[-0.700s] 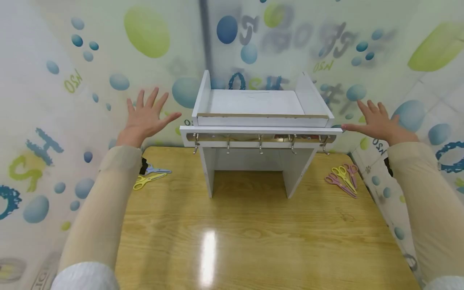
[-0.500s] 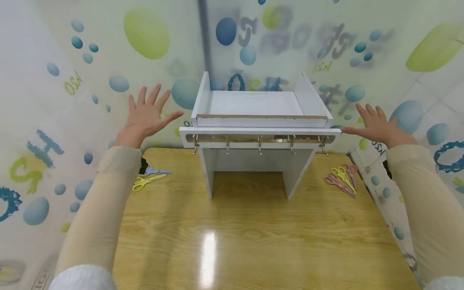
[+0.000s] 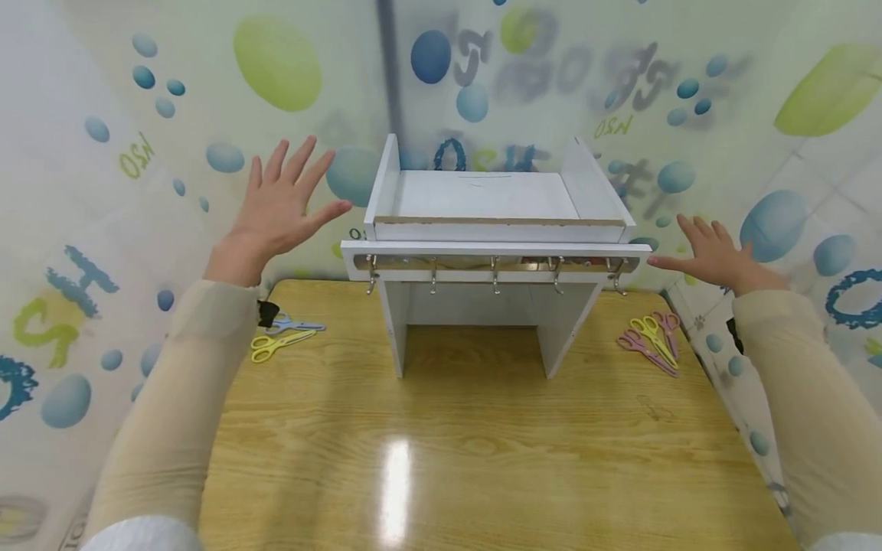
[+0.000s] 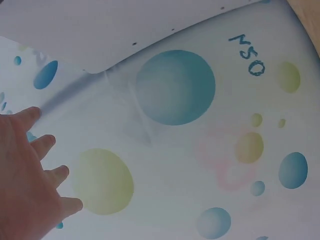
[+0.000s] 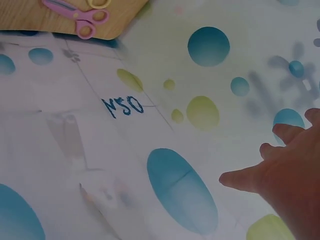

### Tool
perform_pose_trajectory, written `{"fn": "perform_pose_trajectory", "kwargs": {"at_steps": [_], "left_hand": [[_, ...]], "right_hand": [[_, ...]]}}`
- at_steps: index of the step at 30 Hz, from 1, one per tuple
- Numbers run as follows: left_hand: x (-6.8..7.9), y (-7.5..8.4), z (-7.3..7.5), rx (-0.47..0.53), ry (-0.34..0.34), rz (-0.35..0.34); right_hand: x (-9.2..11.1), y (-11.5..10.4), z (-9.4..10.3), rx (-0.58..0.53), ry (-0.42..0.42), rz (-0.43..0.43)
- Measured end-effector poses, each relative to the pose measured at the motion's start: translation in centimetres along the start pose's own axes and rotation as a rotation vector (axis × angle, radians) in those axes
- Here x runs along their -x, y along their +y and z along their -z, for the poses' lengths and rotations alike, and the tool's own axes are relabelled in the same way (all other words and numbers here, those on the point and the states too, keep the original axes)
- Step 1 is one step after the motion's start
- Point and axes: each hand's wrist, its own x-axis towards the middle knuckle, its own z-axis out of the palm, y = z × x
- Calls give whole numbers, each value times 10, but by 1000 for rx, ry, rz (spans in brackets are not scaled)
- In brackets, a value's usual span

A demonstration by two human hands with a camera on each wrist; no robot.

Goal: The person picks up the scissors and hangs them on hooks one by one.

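Observation:
Both hands are raised with fingers spread, one on each side of a white shelf unit (image 3: 475, 195) that stands at the back of the table. The left hand (image 3: 279, 203), palm away from the head camera, holds nothing; its thumb points toward the unit's left side. In the left wrist view the left hand (image 4: 25, 175) shows its fingers against the patterned wall. My right hand (image 3: 720, 256) is likewise bare, its thumb tip near the right end of the hook rail (image 3: 496, 264). The right wrist view has the right hand (image 5: 285, 165) with nothing in it.
On the wooden table (image 3: 475, 451), blue scissors (image 3: 296, 325) and yellow scissors (image 3: 279, 346) lie at the left. Pink scissors (image 3: 648, 352) and yellow scissors (image 3: 654, 337) lie at the right with another pink pair (image 3: 668, 329). A patterned wall (image 3: 331, 61) surrounds the back and sides.
The left hand has risen and shifted slightly to the right. The right hand has dropped a little. The shelf unit and the scissors stay in place.

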Motion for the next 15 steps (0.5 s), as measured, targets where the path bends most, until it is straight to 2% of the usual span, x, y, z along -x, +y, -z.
{"fn": "perform_pose_trajectory", "kwargs": {"at_steps": [8,15], "left_hand": [[9,20,7,45,46,-148],[14,34,6,84,62,-263]], "right_hand": [[0,6,-13,-9,-26,-10],[-3,11,-24,-32,-40,-18]]}}
